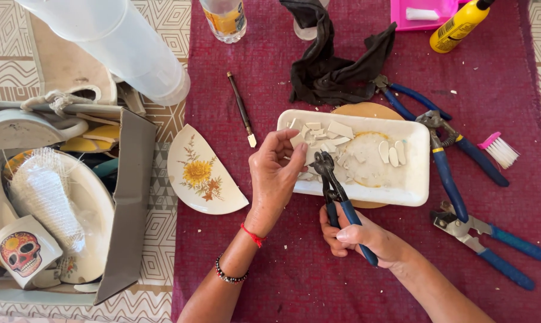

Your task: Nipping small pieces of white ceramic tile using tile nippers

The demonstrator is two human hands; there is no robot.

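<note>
My left hand (pixel 274 173) pinches a small white ceramic piece (pixel 298 141) over the left end of a white rectangular tray (pixel 415 179). My right hand (pixel 357 236) grips the blue handles of tile nippers (pixel 336 191), whose jaws sit just right of the piece, above the tray. In the tray lie several cut white ceramic shards (pixel 330 134) and rounded pieces (pixel 392 153). A round wooden disc (pixel 366 110) shows under the tray.
Half a flower-painted plate (pixel 202 176) lies left of my left hand. A glass cutter (pixel 241 109), a dark cloth (pixel 333 66), more blue-handled pliers (pixel 447 161) (pixel 491 242), a small brush (pixel 499 149), a yellow bottle (pixel 459 25) and a box of crockery (pixel 55 197) surround the red mat.
</note>
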